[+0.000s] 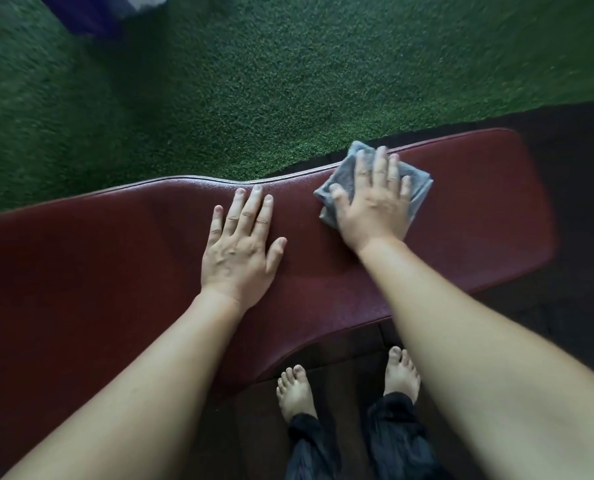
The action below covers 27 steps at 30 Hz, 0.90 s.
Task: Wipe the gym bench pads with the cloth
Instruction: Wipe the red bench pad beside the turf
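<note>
Maroon bench pad (115,271) runs left to right. Left hand (240,251) rests flat mid-pad, fingers straight and slightly spread. Right hand (375,206) presses the grey cloth (422,183) at the pad's far edge, fingers (380,164) straight on top. The cloth's corner pokes past that edge, so a hard push could probably send it onto the turf (288,81).

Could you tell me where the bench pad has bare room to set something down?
The bench pad is bare left of the left hand and between the cloth and the pad's rounded right end. Crowded mid-pad: left hand flat, right hand on the cloth.
</note>
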Motion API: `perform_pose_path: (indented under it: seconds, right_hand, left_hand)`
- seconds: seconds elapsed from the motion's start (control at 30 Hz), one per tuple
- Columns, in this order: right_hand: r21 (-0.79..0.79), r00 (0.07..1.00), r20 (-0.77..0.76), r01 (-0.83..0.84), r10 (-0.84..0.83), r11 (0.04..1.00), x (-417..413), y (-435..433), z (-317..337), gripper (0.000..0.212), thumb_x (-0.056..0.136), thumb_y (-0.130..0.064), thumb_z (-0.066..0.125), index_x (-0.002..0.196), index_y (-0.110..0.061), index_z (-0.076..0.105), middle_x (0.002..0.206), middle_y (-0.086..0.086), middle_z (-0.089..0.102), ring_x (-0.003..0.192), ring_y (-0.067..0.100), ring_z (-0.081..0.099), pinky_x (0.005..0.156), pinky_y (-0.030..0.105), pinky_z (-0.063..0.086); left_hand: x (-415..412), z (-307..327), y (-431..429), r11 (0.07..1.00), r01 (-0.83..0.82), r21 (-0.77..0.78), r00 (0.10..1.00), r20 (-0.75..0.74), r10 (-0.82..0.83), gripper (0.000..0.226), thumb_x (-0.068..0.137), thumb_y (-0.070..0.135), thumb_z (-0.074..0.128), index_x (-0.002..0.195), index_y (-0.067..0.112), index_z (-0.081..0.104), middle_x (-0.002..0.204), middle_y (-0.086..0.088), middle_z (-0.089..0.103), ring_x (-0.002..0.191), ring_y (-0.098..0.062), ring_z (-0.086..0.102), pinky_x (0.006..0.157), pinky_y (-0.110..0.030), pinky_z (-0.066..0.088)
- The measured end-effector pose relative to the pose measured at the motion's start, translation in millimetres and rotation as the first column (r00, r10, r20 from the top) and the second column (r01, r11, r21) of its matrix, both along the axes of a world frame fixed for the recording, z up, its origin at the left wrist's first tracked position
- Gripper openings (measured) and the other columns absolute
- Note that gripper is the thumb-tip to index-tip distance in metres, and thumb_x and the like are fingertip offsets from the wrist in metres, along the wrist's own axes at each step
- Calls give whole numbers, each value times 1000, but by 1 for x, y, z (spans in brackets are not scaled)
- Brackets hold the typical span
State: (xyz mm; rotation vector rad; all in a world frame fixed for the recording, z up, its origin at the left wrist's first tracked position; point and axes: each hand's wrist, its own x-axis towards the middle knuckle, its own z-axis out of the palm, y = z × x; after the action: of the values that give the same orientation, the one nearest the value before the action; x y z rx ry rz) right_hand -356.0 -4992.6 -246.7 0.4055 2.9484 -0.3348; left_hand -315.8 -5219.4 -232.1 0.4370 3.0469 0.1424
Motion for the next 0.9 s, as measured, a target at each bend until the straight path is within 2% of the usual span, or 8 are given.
perform_pose_path:
  seconds: [0.1,0.2,0.3,0.4,0.53,0.63,0.8,0.9]
  right_hand:
    - [-68,970,-19,-245,244,967,26,-36,4,81,96,-66,27,165,-25,17,172,9,6,159,28,2,127,49,1]
    - [-92,911,-37,-413,412,906,49,-6,-1,79,94,-69,33,163,-33,22,173,0,7,159,20,4,128,46,5]
    - [-25,961,-24,-276,276,961,57,44,-6,80,93,-71,35,163,-32,25,173,1,9,159,23,7,127,50,10]
    - [-8,997,-34,-67,66,998,72,21,-5,81,96,-67,32,164,-24,23,172,9,9,159,29,7,127,53,8]
    - [-108,969,-59,-243,238,964,110,-34,-3,82,96,-66,36,164,-21,21,172,10,8,159,27,3,128,50,5]
    - [-116,927,-65,-375,370,920,110,-5,-8,85,94,-72,36,164,-26,23,173,3,10,159,22,5,128,49,9]
    - [-71,993,-21,-116,115,991,93,8,-5,90,91,-75,32,164,-23,22,173,6,8,159,25,3,128,50,7]
    - [-104,979,-50,-202,198,974,113,-37,-2,95,91,-77,35,165,-19,18,172,10,5,159,27,0,128,51,4]
  left_hand:
    - [1,1,-1,1000,4,16,1000,-17,-4,72,101,54,35,162,16,31,172,-2,19,160,-22,13,128,-50,7]
    - [2,2,0,1000,22,2,1000,-19,-22,75,100,58,35,163,16,30,172,-3,20,160,-23,13,128,-52,7]
    - [2,2,0,1000,10,-6,1000,11,-10,74,101,56,33,164,18,27,173,0,15,160,-21,7,129,-49,2]
    - [2,1,1,1000,1,-6,1000,11,-1,74,101,55,34,163,17,28,173,0,17,160,-21,9,128,-48,1]
    - [3,2,3,1000,2,-14,1000,4,-2,74,100,55,34,163,16,29,173,-1,18,160,-22,10,129,-50,4]
    - [2,3,3,1000,-1,-9,1000,17,1,74,101,55,34,164,17,27,173,0,15,161,-20,7,129,-48,1]
    - [3,3,3,1000,2,-5,1000,15,-2,74,101,55,34,163,17,28,173,-1,17,160,-21,9,129,-49,2]
    - [3,2,3,1000,6,-4,1000,19,-6,74,100,54,35,163,16,28,173,-2,17,160,-22,10,129,-50,4]
